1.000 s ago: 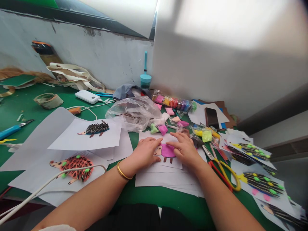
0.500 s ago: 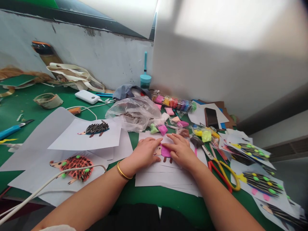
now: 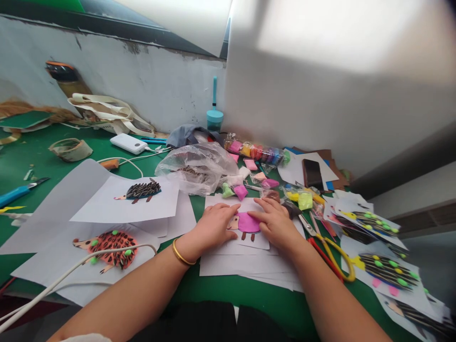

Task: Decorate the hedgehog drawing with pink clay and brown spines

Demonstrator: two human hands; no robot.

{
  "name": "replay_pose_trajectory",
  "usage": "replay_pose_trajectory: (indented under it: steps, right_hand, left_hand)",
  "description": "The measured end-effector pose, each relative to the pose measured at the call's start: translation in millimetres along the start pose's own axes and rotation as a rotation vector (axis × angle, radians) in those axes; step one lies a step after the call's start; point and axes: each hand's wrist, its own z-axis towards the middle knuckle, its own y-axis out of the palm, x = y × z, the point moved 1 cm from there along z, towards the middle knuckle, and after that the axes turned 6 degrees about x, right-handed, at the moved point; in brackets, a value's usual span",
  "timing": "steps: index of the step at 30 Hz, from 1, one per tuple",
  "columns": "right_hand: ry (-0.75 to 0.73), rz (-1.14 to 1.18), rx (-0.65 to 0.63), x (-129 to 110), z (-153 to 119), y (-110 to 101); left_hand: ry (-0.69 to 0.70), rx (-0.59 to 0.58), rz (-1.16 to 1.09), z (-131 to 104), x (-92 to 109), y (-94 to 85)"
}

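Between my hands lies a clay hedgehog picture with a pink clay body (image 3: 248, 222), a peach face (image 3: 233, 222) and brown feet (image 3: 248, 236), on white paper (image 3: 228, 263). My left hand (image 3: 217, 223) rests on the sheet at the face side, its fingers apart and thumb beside the face. My right hand (image 3: 276, 221) lies at the other side with fingers spread; its fingertips reach the right edge of the pink body. Neither hand grasps anything. Just beyond them sit a green clay packet (image 3: 227, 190) and a magenta clay packet (image 3: 241, 192).
To the right lie yellow-handled scissors (image 3: 340, 261) and finished hedgehog pictures (image 3: 388, 270). A plastic bag of sunflower seeds (image 3: 199, 168) sits behind. Leftward are a black-seeded hedgehog picture (image 3: 144, 190), a red one (image 3: 117, 249), a white cable (image 3: 71, 275) and a blue-handled knife (image 3: 16, 194).
My right hand has slid to the right, off most of the pink body, uncovering more of it. My left hand stays in about the same place.
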Motion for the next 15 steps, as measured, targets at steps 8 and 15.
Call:
replay_pose_trajectory:
  steps: [8,15]
  right_hand:
    - [0.036,0.051,0.007,-3.0,3.7,3.3]
    - [0.048,0.046,0.011,-4.2,5.2,3.4]
  left_hand:
    - [-0.003,0.005,-0.002,0.4,-0.1,0.7]
    - [-0.015,-0.011,0.008,0.7,2.4,-2.3]
